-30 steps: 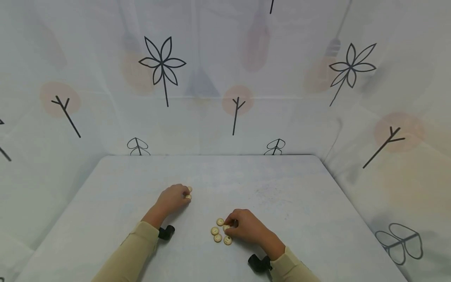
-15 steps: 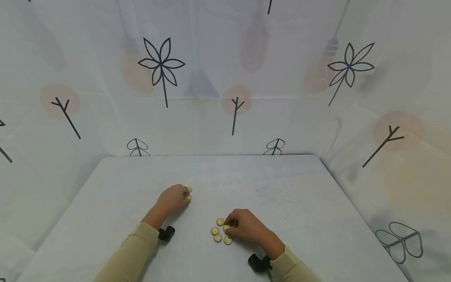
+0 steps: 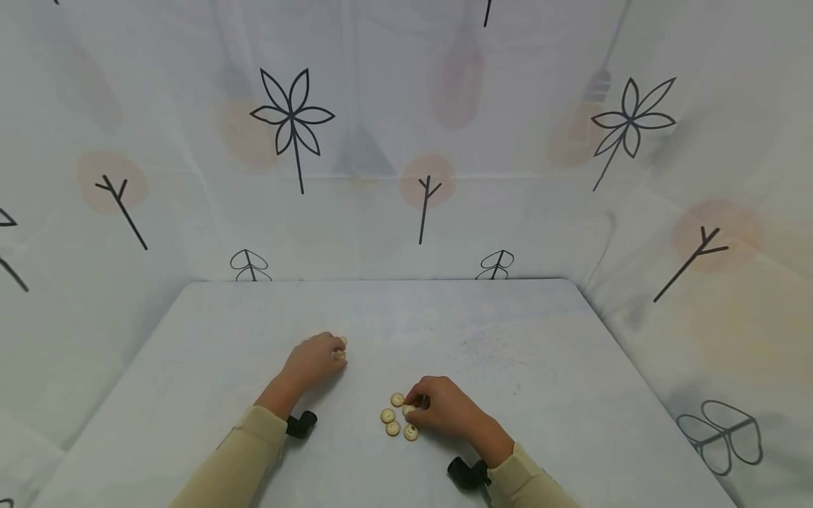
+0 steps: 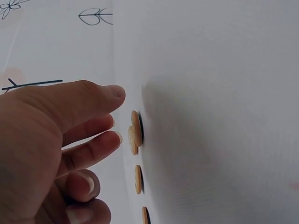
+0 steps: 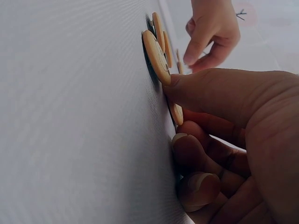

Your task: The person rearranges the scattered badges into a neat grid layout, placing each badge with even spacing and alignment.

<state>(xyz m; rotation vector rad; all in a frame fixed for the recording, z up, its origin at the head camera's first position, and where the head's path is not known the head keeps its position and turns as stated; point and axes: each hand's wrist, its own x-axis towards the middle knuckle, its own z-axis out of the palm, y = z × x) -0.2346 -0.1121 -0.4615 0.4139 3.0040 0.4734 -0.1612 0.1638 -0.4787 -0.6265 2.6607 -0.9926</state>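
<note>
Several small round wooden discs with dark markings lie on the white table, in two groups. At the farther group my left hand (image 3: pixel 315 360) hovers with thumb and fingers parted. In the left wrist view, its fingertips stop just short of two overlapping discs (image 4: pixel 136 128), and a lower disc (image 4: pixel 138 179) stands near them. My right hand (image 3: pixel 444 408) pinches a pale wooden disc (image 3: pixel 408 410) in the nearer group between thumb and index finger. In the right wrist view, the thumb also overlaps the edge of another disc (image 5: pixel 157 57).
Left of the right hand lie more discs, including a disc (image 3: pixel 396 399) at the back and a disc (image 3: pixel 393 428) in front. The white table (image 3: pixel 508 331) ends at a patterned cloth (image 3: pixel 362 226) behind. Black cameras (image 3: pixel 468 473) sit at both wrists.
My left hand has shifted very slightly to the right, its thumb now a little farther from the discs. The right hand and the nearer discs have not visibly moved.
</note>
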